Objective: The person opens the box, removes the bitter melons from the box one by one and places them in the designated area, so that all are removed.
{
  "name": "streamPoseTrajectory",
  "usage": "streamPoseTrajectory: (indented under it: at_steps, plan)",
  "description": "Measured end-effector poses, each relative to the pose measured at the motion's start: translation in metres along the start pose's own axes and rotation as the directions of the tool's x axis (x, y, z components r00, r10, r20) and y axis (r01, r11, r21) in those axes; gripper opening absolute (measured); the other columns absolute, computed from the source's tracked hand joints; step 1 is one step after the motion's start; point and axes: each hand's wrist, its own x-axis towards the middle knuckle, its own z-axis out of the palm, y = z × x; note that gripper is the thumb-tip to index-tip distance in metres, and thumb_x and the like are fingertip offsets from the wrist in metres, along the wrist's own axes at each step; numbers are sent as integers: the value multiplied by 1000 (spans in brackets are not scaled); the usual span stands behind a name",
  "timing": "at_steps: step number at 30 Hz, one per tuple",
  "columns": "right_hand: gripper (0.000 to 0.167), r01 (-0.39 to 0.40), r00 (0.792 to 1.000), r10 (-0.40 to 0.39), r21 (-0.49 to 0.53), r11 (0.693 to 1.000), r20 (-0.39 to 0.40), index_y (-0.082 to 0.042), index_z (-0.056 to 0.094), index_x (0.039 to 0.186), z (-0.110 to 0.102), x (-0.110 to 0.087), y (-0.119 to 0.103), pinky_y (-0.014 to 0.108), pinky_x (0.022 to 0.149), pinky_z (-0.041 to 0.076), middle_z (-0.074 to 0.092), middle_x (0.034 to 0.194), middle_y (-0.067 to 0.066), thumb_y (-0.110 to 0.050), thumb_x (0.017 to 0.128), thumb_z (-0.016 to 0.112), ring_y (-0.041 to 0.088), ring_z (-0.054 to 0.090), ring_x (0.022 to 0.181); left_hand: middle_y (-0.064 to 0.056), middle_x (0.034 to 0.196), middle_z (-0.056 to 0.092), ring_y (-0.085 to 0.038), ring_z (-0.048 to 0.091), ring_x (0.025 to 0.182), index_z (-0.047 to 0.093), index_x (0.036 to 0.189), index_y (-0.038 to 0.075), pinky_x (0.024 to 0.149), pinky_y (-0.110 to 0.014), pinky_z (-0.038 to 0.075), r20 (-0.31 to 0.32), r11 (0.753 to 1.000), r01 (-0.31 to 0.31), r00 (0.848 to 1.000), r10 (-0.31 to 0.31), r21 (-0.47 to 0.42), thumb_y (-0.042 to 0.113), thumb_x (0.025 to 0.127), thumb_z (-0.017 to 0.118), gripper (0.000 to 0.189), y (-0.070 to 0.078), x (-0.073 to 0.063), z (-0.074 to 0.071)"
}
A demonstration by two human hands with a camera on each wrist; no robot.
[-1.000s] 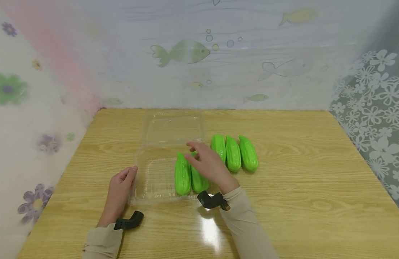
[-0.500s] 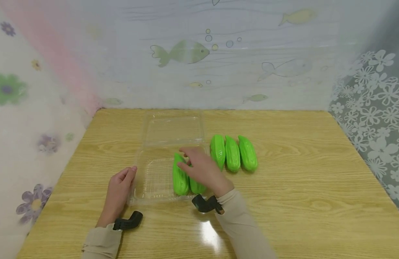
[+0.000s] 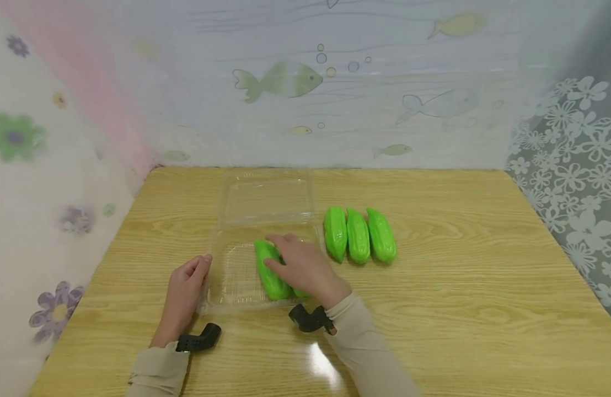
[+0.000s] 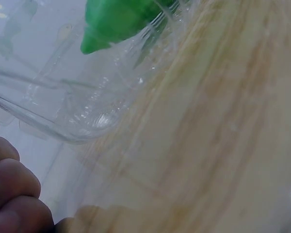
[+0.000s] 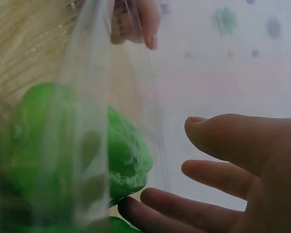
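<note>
A clear plastic clamshell container [image 3: 236, 273] lies opened out, its lid [image 3: 267, 198] folded back toward the wall. My left hand [image 3: 185, 289] grips its left rim, with curled fingers [image 4: 14, 179] in the left wrist view. Inside lies a shiny green ridged gourd [image 3: 271, 278], its top tilted left. A second green gourd [image 3: 300, 293] beside it is mostly hidden under my right hand [image 3: 305, 267]. That hand's fingers are extended and spread over the gourds, the thumb touching the left one. In the right wrist view, fingertips [image 5: 155, 196] rest close against a gourd [image 5: 128, 162].
Three more green gourds [image 3: 358, 237] lie side by side on the wooden table [image 3: 459, 275], just right of the container. A wall [image 3: 360, 121] with painted fish borders the table's far edge. Black wrist cameras [image 3: 201, 337] stick out from both wrists.
My right hand has moved left and slightly down. The left gourd in the container has shifted left and tilted. My left hand has stayed at the rim.
</note>
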Motion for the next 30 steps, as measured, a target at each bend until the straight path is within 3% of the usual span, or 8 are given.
streamPoseTrajectory:
  at_steps: [8,12,18,24,30]
  plan:
    - [50,34,999,-33,-55,998,15,-19,36,135,4,-1,-9,38,79,44,47,126,6,-45,92,42,24,56,98,-2,49,31,-18,30,43,38,61,4,44,-32,30,5,1000,5,1000,-5,4,43,91,45,50,-4,3,0]
    - [49,56,998,-54,-81,995,17,-18,39,134,7,-2,-15,36,75,45,50,122,5,-44,92,43,22,58,91,-3,49,32,-19,31,43,38,61,4,44,-32,30,6,1000,18,1000,-18,-8,46,90,46,51,-16,7,1]
    - [49,106,994,-105,-125,986,17,-18,43,131,13,-1,-21,32,77,44,53,118,2,-44,90,48,17,55,97,-5,50,32,-20,31,43,38,61,4,44,-31,30,-7,1000,1,1000,-1,-12,50,87,46,54,-30,13,3]
    - [50,175,984,-170,-153,973,48,-17,44,130,19,-1,-25,29,81,41,54,116,0,-45,89,49,14,52,101,-5,50,32,-20,31,44,38,62,4,43,-31,29,-6,1000,-5,1000,5,-5,51,87,46,54,-32,16,4]
    - [50,163,986,-156,-178,971,53,-19,44,130,21,1,-23,31,86,39,53,118,-1,-47,88,49,13,50,105,-3,49,31,-18,30,43,38,61,5,44,-31,30,7,1000,15,1000,-15,-6,47,89,46,51,-24,14,3]
